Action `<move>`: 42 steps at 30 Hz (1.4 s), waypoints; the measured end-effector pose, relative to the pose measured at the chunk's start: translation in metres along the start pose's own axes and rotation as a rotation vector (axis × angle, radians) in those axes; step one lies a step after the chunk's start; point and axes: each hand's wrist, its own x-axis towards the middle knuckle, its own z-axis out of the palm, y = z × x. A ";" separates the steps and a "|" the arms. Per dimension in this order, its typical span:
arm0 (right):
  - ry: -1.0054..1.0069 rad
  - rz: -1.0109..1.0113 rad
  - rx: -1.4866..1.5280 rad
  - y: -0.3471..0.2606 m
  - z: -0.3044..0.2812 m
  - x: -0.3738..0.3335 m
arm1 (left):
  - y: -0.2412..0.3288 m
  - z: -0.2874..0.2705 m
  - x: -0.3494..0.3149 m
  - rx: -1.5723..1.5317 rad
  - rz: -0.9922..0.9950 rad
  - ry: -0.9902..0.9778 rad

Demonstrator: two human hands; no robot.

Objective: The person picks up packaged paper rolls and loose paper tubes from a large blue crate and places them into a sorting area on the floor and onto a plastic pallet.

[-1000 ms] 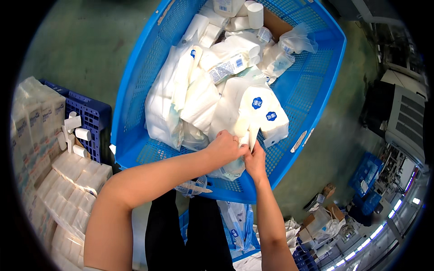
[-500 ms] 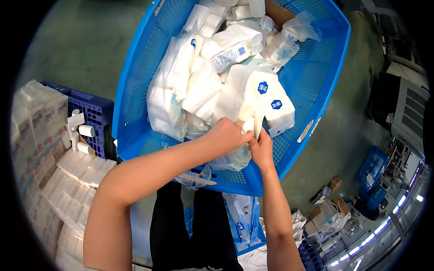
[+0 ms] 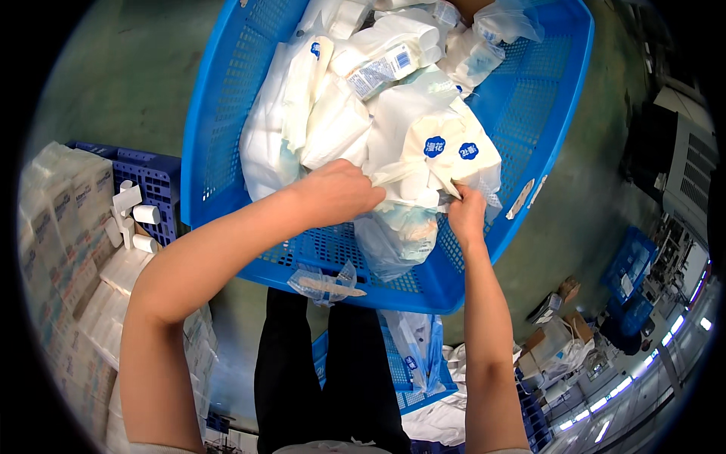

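Note:
A cream plastic bag [image 3: 451, 129] with two blue emblems lies at the near side of a big blue plastic basket [image 3: 200, 144]. My left hand [image 3: 344, 194] is closed on one stretched strip of its opening. My right hand [image 3: 466, 217] pinches another edge of the same bag, to the right. Between my hands, white paper rolls [image 3: 414, 188] show through the parted mouth. Below them sits a clear plastic pack [image 3: 397, 238]. Wrapped packs of white rolls [image 3: 389, 68] and other cream bags [image 3: 306, 98] are heaped beyond, in the basket.
Stacked packs of tissue [image 3: 60, 227] stand at the left beside a dark blue plastic pallet [image 3: 159, 178] with loose white rolls [image 3: 145, 214]. Under the basket's near rim is a lower blue crate [image 3: 420, 397] with plastic bags [image 3: 412, 344]. Cartons [image 3: 556, 340] and machinery are at the right.
My hands have moved apart, the left one leftward and the right one rightward. The bag's mouth is pulled wider, exposing the rolls. The basket sits slightly higher in view.

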 end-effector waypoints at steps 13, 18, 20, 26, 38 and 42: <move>0.041 -0.079 -0.065 -0.100 0.039 -0.072 | 0.021 0.052 -0.012 -0.135 -0.107 0.384; -0.059 0.039 -0.075 -0.107 0.051 -0.078 | 0.043 0.096 -0.011 -0.030 -0.261 0.300; 0.017 -0.055 -0.075 -0.092 0.066 -0.080 | 0.046 0.099 -0.009 -0.091 -0.271 0.322; -0.010 -0.039 0.194 -0.083 0.050 -0.069 | 0.059 0.094 -0.020 -0.310 -0.411 0.254; -0.078 0.111 0.382 -0.083 0.055 -0.060 | 0.078 0.121 0.036 -2.462 -1.069 0.195; -0.126 0.282 0.592 -0.099 0.056 -0.043 | 0.075 0.141 0.053 -2.782 -0.878 0.548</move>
